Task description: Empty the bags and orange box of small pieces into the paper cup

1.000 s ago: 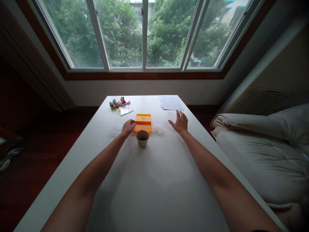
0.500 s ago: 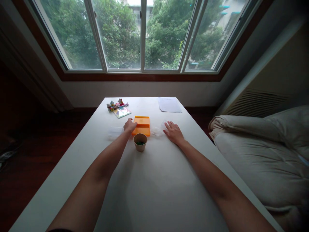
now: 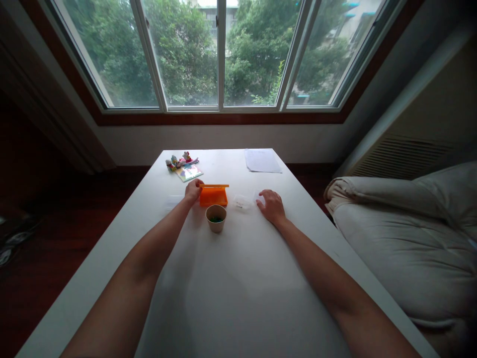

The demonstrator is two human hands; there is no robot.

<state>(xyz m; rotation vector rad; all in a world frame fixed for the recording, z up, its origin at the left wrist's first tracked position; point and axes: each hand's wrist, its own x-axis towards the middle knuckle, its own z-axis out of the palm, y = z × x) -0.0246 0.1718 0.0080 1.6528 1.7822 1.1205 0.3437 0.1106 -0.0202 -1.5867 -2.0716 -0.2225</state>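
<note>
Orange case (image 3: 213,197), located on the white surface (image 3: 238,278) just beyond a paper cup (image 3: 215,221) with green contents; its lid (image 3: 214,186) stands partly raised. The left hand (image 3: 193,190) grasps the lid's left end between its fingers. The right hand (image 3: 273,206) has its fingers loosely curved and released, beside clear plastic packaging (image 3: 242,201); whether they touch it cannot be told. At the far left of the surface lie small figurines (image 3: 182,161) and 1 shiny card (image 3: 190,172); at the far right, paper sheets (image 3: 263,160). Beyond the surface, a wide window (image 3: 194,54) with 4 visible panes and a red-brown frame faces green trees. A pale sofa (image 3: 395,238) stands at right; the dark reddish floor (image 3: 74,238) shows at left.
</note>
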